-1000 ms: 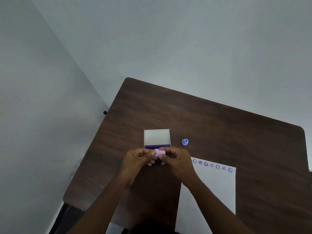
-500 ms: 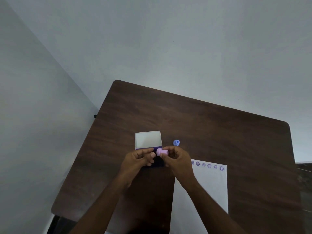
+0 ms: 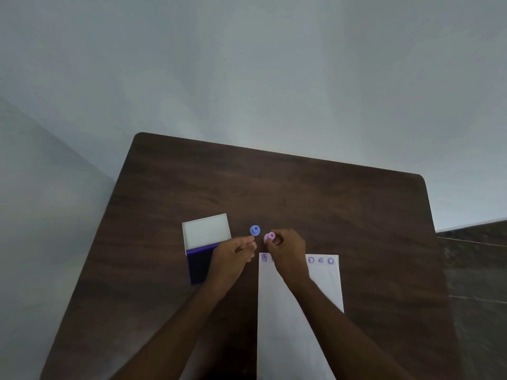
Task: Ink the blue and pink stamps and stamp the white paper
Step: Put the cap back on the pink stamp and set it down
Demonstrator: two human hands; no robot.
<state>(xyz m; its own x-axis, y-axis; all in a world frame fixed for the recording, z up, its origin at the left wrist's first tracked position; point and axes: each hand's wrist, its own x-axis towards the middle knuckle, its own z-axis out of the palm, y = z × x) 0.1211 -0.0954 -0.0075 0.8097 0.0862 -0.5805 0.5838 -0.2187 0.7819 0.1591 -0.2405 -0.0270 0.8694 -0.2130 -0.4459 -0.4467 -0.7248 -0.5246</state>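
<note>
My right hand (image 3: 288, 246) holds the small pink stamp (image 3: 269, 237) at its fingertips, just beyond the top edge of the white paper (image 3: 296, 311). The blue stamp (image 3: 255, 230) stands on the table right beside it, to the left. My left hand (image 3: 234, 255) hovers with its fingers curled and nothing in them, over the right part of the open ink pad (image 3: 198, 263). The pad's white lid (image 3: 206, 231) is flipped up behind the dark purple pad. Several purple stamp marks run along the paper's top edge; my right hand hides some of them.
The dark wooden table (image 3: 301, 193) stands against a pale wall, with another wall along its left side. The table's right edge borders a darker surface (image 3: 477, 270).
Both hands moved right, away from the ink pad. The pink stamp went with my right hand to beside the blue stamp, and my left hand let go of it.
</note>
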